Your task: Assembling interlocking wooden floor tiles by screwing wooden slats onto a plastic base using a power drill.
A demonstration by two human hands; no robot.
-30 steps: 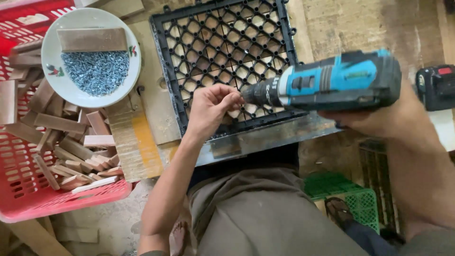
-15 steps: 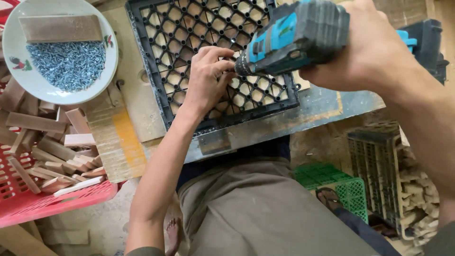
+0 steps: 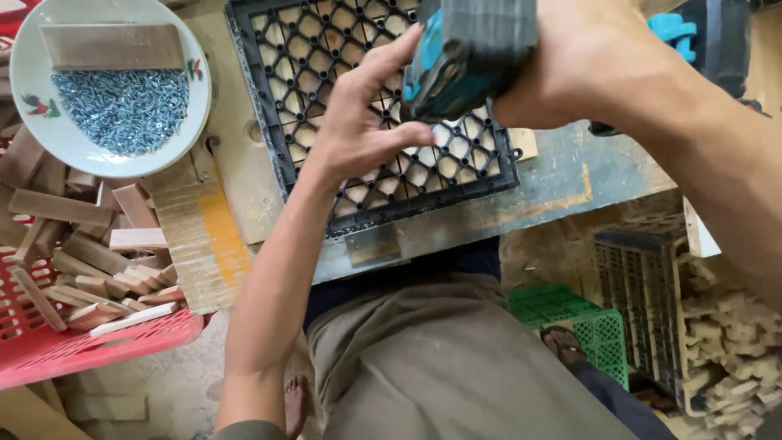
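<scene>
No pkgs, labels, signs or screens visible.

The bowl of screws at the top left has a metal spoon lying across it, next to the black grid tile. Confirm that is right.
Not quite. What lies across the white bowl is a flat wooden block, not a metal spoon. The rest holds: the bowl holds small silvery screws and sits at the top left beside the black grid tile, as the head view shows.

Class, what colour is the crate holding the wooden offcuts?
Red: the crate, an open plastic mesh, shows at lower left in the head view.
</scene>
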